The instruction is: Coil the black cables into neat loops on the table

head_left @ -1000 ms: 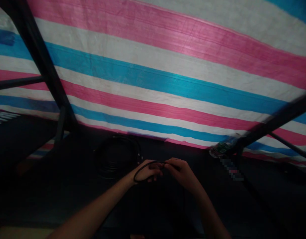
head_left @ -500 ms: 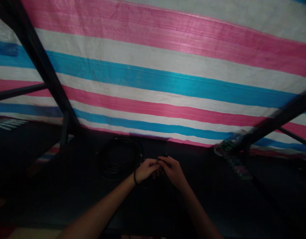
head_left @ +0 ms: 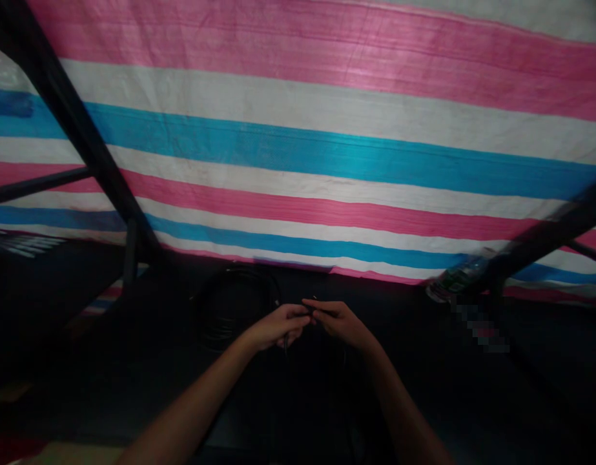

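Low in the middle of the head view, my hands meet fingertip to fingertip over the dark table point(head_left: 259, 413). My left hand point(head_left: 281, 326) is closed in a pinch on a thin black cable point(head_left: 286, 347), which hangs below its fingers. My right hand point(head_left: 343, 321) is closed too, its thumb and fingers pinching the dark piece of cable between the two hands. That piece is small and dim, so its end cannot be made out. Behind my left hand lies a coil of black cable point(head_left: 237, 266).
A striped pink, white and blue sheet point(head_left: 298, 155) hangs behind the table. Dark frame posts point(head_left: 84, 142) slant at both sides. A clear plastic bottle point(head_left: 455, 279) lies at the right near the sheet. Several pale thin pieces point(head_left: 31, 245) lie at far left.
My hands have drawn slightly apart and turned, still meeting at the fingertips. The black strand that crossed my left wrist now hangs below the left fingers. The view has shifted slightly.
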`<state>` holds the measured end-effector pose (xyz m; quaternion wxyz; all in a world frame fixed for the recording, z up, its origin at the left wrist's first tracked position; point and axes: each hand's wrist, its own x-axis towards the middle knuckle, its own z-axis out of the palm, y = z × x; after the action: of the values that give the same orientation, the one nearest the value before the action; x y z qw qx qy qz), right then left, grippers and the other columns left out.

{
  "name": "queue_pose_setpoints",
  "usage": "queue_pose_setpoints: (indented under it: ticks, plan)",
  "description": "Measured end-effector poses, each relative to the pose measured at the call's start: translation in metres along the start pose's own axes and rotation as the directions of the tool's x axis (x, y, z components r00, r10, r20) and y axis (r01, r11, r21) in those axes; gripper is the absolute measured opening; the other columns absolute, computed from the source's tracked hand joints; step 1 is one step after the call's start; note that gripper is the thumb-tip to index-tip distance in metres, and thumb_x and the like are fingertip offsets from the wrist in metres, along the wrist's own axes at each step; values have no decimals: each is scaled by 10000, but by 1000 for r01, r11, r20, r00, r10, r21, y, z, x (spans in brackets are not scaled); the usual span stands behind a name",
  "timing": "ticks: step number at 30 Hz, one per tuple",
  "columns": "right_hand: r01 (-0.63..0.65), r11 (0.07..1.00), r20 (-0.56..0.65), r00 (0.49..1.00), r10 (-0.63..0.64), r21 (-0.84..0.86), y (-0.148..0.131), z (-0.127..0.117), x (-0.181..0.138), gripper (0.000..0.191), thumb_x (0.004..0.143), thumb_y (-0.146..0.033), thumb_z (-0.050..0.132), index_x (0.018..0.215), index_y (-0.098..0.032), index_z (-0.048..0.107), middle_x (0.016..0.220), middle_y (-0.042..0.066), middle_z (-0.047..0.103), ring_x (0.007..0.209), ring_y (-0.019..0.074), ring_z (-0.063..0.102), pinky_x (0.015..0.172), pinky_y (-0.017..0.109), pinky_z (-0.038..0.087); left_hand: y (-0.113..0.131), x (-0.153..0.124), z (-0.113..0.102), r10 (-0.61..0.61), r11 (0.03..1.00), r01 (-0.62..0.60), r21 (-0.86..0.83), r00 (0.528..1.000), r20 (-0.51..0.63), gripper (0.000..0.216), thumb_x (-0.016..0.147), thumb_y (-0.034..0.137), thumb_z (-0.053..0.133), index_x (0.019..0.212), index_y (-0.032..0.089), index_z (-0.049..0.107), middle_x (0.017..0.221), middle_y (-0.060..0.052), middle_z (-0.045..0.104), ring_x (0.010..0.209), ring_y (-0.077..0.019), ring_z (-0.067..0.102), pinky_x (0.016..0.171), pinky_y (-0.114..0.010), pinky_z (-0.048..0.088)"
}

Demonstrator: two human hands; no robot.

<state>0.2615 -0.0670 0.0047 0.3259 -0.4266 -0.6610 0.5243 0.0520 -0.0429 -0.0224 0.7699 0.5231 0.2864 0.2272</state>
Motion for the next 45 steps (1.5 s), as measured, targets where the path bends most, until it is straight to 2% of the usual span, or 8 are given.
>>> queue_pose_setpoints:
  ticks: [6,11,15,19,22,26,35,45]
  plan:
    - [47,855,-166,985,46,516,20,6,1,846,873,-431,631,1540,-308,126,548,-138,332,394,48,222,391,171,228,-7,11,11,158,959,-218,-180,942,-295,357,801,490,667,781,177,495,483,119,297,376,-32,211,383,-174,172]
    - [-39,716,-121,978,171,697,11,4,0,557,821,-457,682,1285,-227,478,578,-117,335,401,35,211,354,159,205,-6,13,6,201,924,-303,-232,904,-378,332,808,462,659,782,167,509,502,112,275,399,-33,209,399,-167,159]
    - [-196,751,1,968,252,630,9,3,-4,497,811,-514,681,1167,-206,523,551,-125,315,381,27,200,327,139,158,0,8,-3,213,971,-238,-23,906,-364,361,828,514,617,838,161,542,486,101,352,382,-44,285,390,-170,229]
    - [-390,808,211,920,329,441,11,9,-9,446,768,-556,707,954,-188,538,536,-120,374,357,18,260,312,131,194,8,-2,-3,29,963,4,271,992,-121,397,855,564,566,918,172,549,455,96,419,321,-65,347,344,-177,219]
    - [-460,820,325,876,357,340,11,12,-13,434,794,-584,667,812,-178,515,502,-118,361,341,17,278,303,132,206,10,-6,7,-68,938,68,341,998,-15,405,839,578,584,843,176,530,534,67,495,338,-57,379,339,-179,230]
    - [-424,812,351,890,291,401,6,3,-18,375,839,-502,666,958,-154,591,555,-118,355,358,4,252,310,124,222,11,-6,9,-18,980,21,197,1000,-16,441,864,595,542,741,173,509,459,97,356,343,-42,273,347,-175,189]
    - [-313,721,189,950,250,618,6,-20,-17,390,872,-470,641,1106,-159,614,642,-95,339,404,4,200,296,109,160,17,1,-15,136,966,-190,-177,950,-282,443,835,569,597,684,204,397,459,122,248,336,-32,174,343,-162,141]
    - [-598,747,532,750,393,291,15,15,-7,307,853,-445,647,911,-145,623,552,-120,329,341,3,199,278,114,161,-3,-2,11,-140,945,147,293,989,-44,567,851,709,439,915,160,568,535,34,548,350,-64,330,348,-186,220]
